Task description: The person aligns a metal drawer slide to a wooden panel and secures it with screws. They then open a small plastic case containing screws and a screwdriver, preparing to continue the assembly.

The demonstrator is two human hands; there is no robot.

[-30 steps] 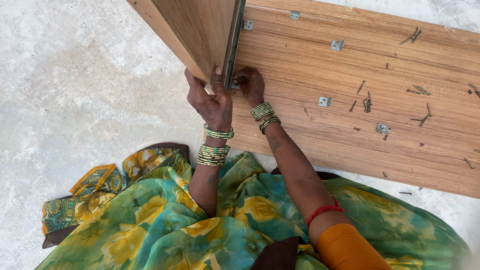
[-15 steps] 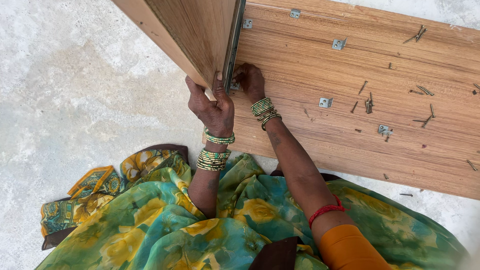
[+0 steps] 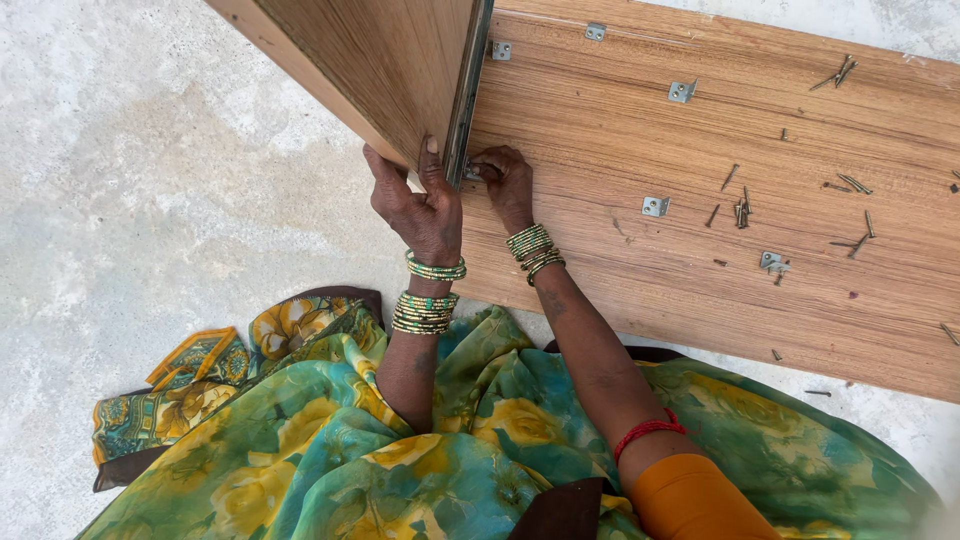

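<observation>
A wood-grain panel (image 3: 380, 70) stands upright on its edge against a flat wooden board (image 3: 700, 260) lying on the floor. My left hand (image 3: 420, 205) grips the upright panel's near corner, thumb on its dark edge. My right hand (image 3: 505, 180) rests on the flat board at the foot of the upright panel, fingers pinched around a small metal bracket that is mostly hidden. Both wrists wear green and gold bangles.
Small metal corner brackets (image 3: 655, 206) (image 3: 681, 91) (image 3: 772, 261) and several loose screws (image 3: 742, 210) lie scattered on the flat board. Pale concrete floor (image 3: 150, 180) spreads to the left. My green and yellow floral garment (image 3: 330, 440) covers the foreground.
Both hands stay at the joint between the two panels; the left thumb has shifted slightly up the panel's edge. The panels have not moved.
</observation>
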